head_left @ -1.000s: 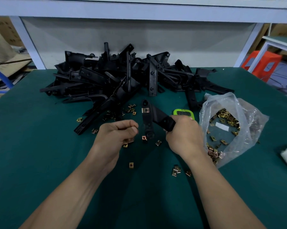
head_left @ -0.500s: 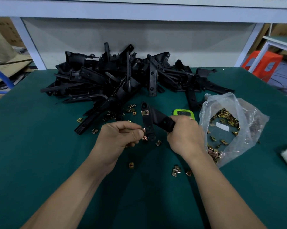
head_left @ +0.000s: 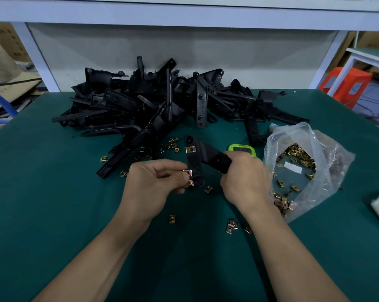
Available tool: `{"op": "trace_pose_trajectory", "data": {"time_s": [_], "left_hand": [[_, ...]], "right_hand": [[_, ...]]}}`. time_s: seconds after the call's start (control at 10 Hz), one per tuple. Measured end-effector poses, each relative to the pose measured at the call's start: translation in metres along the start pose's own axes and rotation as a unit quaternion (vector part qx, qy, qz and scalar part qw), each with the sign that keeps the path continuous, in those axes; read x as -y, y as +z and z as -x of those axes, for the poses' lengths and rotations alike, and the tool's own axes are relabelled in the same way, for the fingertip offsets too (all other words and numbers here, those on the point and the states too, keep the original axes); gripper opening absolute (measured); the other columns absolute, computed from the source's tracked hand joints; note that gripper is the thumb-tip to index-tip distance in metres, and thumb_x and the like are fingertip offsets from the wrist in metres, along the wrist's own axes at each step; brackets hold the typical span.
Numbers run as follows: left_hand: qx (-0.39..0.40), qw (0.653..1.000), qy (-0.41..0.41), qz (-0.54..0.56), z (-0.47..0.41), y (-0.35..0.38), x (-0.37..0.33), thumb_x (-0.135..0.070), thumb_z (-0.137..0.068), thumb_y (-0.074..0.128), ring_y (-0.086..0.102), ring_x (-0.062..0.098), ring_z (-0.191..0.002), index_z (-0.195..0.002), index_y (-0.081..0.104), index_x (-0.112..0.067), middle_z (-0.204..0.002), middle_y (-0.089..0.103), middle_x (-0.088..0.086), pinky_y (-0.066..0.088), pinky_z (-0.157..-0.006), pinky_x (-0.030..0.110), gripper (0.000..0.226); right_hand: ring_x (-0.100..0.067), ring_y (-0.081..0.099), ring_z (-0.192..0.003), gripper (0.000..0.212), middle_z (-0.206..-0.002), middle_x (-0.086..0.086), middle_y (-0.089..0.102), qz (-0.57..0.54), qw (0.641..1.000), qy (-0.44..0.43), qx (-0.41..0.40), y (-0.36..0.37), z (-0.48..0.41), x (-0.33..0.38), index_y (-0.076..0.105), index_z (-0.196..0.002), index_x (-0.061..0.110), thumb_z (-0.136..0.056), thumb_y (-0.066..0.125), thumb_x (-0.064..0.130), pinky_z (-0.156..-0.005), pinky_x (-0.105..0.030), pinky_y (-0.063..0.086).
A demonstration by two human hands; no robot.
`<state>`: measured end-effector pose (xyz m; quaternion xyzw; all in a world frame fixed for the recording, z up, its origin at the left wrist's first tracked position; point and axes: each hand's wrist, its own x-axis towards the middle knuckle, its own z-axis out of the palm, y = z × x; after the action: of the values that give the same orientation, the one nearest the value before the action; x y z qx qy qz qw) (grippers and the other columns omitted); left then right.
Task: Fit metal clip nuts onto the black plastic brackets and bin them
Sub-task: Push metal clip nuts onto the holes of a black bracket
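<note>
Right now your left hand (head_left: 156,184) pinches a clip nut (head_left: 188,172) between thumb and forefinger, with its open end against the edge of the black bracket (head_left: 206,155) just past your fingertips. Your right hand (head_left: 245,177) is curled firmly round the bracket's other arm and holds it above the green mat (head_left: 53,203). One fitted nut (head_left: 190,149) already sits on the strip, farther out from your left fingers, so I judge this to be the second fitting on this piece.

The risk lies in the push. If the nut meets the edge tilted, it may ride up one face instead of straddling it. It could then spring out of your pinch and land among the loose nuts (head_left: 232,225) near your wrists.

You grip the bracket well away from where the pressure lands. The strip may swing off your fingertips unless your right hand braces it. If the nut slides short of the hole, it would not line up.

Another nut (head_left: 190,183) shows just under your left fingertips. I cannot tell whether it is fitted or lying loose. A careless shove could knock it away.
</note>
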<state>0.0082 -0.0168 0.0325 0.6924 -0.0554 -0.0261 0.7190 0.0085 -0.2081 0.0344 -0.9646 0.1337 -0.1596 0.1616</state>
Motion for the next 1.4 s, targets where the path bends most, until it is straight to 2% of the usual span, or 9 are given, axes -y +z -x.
{"op": "trace_pose_trajectory", "data": {"time_s": [0.2,0.4,0.5,0.6,0.7,0.9,1.2,1.3,1.4], "left_hand": [[-0.024,0.994,-0.059,0.084,0.0,0.0,0.0,-0.008,-0.07,0.082,0.073,0.02,-0.067,-0.078,0.081,-0.013,-0.078,0.076,0.016,0.056,-0.058,0.021,0.01],[-0.079,0.996,-0.02,-0.032,0.004,0.008,0.002,-0.009,-0.084,0.081,0.076,0.021,-0.072,-0.087,0.079,-0.032,-0.077,0.078,0.003,0.06,-0.065,0.027,0.024],[-0.104,0.979,0.054,-0.169,0.012,0.012,-0.001,-0.056,-0.076,0.074,0.072,0.003,-0.069,-0.091,0.069,-0.059,-0.076,0.075,-0.018,0.056,-0.073,0.024,0.016],[-0.101,0.942,0.089,-0.307,0.016,0.015,-0.003,-0.074,-0.067,0.067,0.066,-0.006,-0.079,-0.131,0.046,-0.061,-0.077,0.07,-0.026,0.047,-0.079,0.013,0.068],[-0.112,0.924,0.1,-0.353,0.02,0.022,-0.002,-0.06,-0.073,0.075,0.063,0.001,-0.074,-0.146,0.024,-0.053,-0.073,0.064,-0.021,0.054,-0.084,0.036,0.09],[-0.121,0.932,0.101,-0.328,0.02,0.025,0.001,-0.039,-0.079,0.082,0.051,-0.023,-0.093,-0.143,0.023,-0.06,-0.091,0.038,-0.067,0.044,-0.077,0.016,0.089],[-0.112,0.958,0.096,-0.245,0.016,0.023,0.011,-0.035,-0.081,0.084,0.063,-0.014,-0.097,-0.149,0.02,-0.063,-0.104,0.069,-0.032,0.046,-0.086,0.01,0.097],[-0.127,0.961,0.055,-0.24,0.014,0.021,0.012,-0.053,-0.08,0.076,0.063,-0.017,-0.085,-0.128,0.052,-0.043,-0.09,0.069,-0.031,0.048,-0.071,0.007,0.054],[-0.109,0.959,0.013,-0.262,0.011,0.021,0.012,-0.062,-0.085,0.06,0.067,0.008,-0.062,-0.072,0.068,-0.021,-0.064,0.07,-0.01,0.054,-0.063,0.038,0.043]], "right_hand": [[-0.021,0.041,-0.062,0.023,-0.06,0.013,0.037,0.038,0.999,-0.02,-0.029,0.002,0.007,0.005,0.062,-0.084,0.029,-0.077,0.066,0.008,-0.054,-0.029,0.026],[-0.023,0.04,-0.057,0.025,-0.056,0.011,0.032,0.063,0.997,-0.011,-0.032,0.013,0.008,0.003,0.051,-0.075,0.027,-0.075,0.064,0.006,-0.053,-0.029,0.025],[-0.023,0.04,-0.056,0.026,-0.055,0.012,0.032,0.05,0.998,0.001,-0.03,0.018,0.006,0.002,0.05,-0.073,0.027,-0.075,0.063,0.005,-0.05,-0.028,0.021],[-0.023,0.039,-0.054,0.025,-0.054,0.011,0.032,0.044,0.998,-0.004,-0.034,0.02,0.007,0.002,0.051,-0.072,0.027,-0.073,0.066,0.008,-0.048,-0.026,0.021],[-0.027,0.047,-0.058,0.025,-0.056,0.01,0.036,0.032,0.999,-0.027,-0.013,0.023,0.012,0.006,0.049,-0.072,0.026,-0.071,0.07,0.012,-0.053,-0.03,0.028],[-0.024,0.04,-0.056,0.024,-0.057,0.01,0.041,0.013,0.999,-0.023,-0.021,0.026,0.015,0.009,0.046,-0.071,0.023,-0.072,0.065,0.009,-0.051,-0.031,0.025],[-0.026,0.045,-0.059,0.026,-0.059,0.009,0.046,-0.029,0.999,0.011,-0.013,0.026,0.013,0.009,0.045,-0.066,0.023,-0.071,0.067,0.01,-0.057,-0.032,0.033],[-0.026,0.048,-0.062,0.022,-0.061,0.008,0.049,-0.049,0.998,0.038,0.002,0.023,0.012,0.01,0.052,-0.069,0.024,-0.072,0.069,0.011,-0.059,-0.032,0.036],[-0.019,0.039,-0.053,0.021,-0.059,0.01,0.047,-0.051,0.998,0.045,-0.004,0.022,0.012,0.01,0.051,-0.066,0.024,-0.07,0.066,0.008,-0.052,-0.032,0.027]]}}
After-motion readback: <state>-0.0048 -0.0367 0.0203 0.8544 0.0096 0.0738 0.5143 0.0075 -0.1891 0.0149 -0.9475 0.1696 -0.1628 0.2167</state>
